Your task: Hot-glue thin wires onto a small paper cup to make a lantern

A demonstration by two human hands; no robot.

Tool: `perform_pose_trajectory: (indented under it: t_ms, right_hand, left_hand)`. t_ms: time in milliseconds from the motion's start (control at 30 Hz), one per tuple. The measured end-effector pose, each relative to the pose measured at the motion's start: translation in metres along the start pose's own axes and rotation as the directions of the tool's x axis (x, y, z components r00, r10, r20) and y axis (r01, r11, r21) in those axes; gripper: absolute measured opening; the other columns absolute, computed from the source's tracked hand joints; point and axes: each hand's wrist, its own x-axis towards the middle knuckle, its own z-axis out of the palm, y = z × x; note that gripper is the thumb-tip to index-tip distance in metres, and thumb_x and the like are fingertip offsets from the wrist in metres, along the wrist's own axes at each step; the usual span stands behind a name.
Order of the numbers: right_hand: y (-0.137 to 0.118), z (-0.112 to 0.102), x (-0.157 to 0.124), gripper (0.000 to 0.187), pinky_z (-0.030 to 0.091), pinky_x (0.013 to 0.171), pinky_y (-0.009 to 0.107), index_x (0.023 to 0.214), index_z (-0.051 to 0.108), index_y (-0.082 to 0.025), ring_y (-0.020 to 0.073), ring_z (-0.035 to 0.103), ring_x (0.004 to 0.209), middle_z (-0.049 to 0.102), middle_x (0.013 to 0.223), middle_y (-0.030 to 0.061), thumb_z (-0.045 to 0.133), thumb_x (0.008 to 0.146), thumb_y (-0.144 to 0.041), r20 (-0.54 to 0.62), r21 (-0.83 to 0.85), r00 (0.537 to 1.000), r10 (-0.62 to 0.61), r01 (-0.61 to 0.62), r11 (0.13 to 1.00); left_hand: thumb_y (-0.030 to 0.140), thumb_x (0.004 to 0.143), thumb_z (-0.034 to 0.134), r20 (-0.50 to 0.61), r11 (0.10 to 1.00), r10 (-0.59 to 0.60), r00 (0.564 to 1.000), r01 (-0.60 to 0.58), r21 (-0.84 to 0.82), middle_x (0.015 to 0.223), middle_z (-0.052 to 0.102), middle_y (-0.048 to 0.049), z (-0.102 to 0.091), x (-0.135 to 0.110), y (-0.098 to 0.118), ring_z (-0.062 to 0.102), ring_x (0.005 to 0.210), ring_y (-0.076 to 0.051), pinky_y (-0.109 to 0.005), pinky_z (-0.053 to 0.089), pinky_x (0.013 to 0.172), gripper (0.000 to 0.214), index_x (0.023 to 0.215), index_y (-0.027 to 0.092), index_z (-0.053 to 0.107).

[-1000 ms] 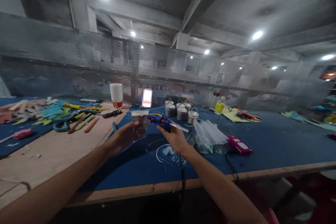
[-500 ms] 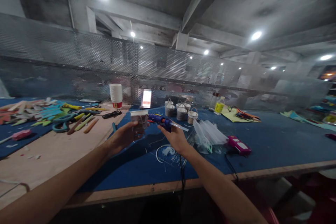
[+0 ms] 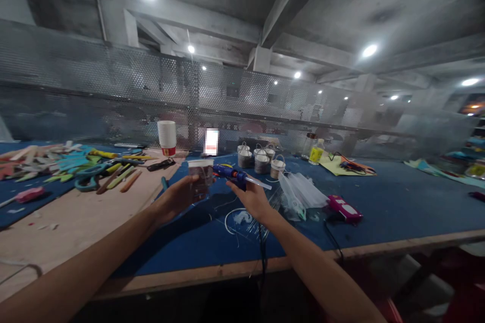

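My left hand [image 3: 178, 198] is wrapped round a small clear cup [image 3: 200, 175] with a white rim, held upright above the blue table [image 3: 397, 202]. My right hand [image 3: 253, 199] grips a blue glue gun [image 3: 232, 173], its nozzle pointing left at the cup's side and a clear glue stick poking out to the right. The gun's black cord hangs down past the table's front edge. Thin white loops of wire lie on the blue surface just under both hands.
Several small grey buckets [image 3: 261, 159] stand behind my hands, with clear plastic bags [image 3: 303, 189] and a pink device [image 3: 344, 209] to the right. A stack of paper cups [image 3: 167, 136], scissors [image 3: 91, 174] and coloured sticks lie to the left on a wooden board [image 3: 76, 217]. Perforated metal screen at the back.
Both hands with the cup and the glue gun have stayed almost still; the view has only shifted slightly.
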Motion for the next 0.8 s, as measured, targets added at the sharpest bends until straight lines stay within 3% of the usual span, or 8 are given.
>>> perform_pose_trajectory:
  t_ms: [667,800]
  right_hand:
    - [-0.0004,-0.0026,0.0014,0.035,0.053,0.102,0.039,0.119,0.073,-0.02,0.0273,0.071,0.111,0.077,0.115,0.0083,0.065,0.097,-0.047,0.013,-0.029,0.999,0.042,-0.041,0.999]
    - [-0.0011,-0.0035,0.0013,0.036,0.053,0.102,0.038,0.119,0.073,-0.02,0.0269,0.071,0.111,0.077,0.116,0.0082,0.064,0.097,-0.048,0.024,-0.028,0.999,0.043,-0.043,0.999]
  left_hand:
    - [0.032,0.092,0.066,0.089,0.997,0.022,0.996,-0.016,-0.069,0.113,0.079,-0.0122,0.003,-0.0056,0.0046,0.068,0.087,-0.022,-0.037,0.052,0.086,0.039,0.129,0.019,0.071]
    - [0.031,0.093,0.064,0.06,0.997,0.024,0.998,-0.02,-0.08,0.107,0.08,-0.0102,0.0063,-0.007,0.0059,0.068,0.09,-0.025,-0.037,0.051,0.084,0.036,0.126,0.018,0.072]
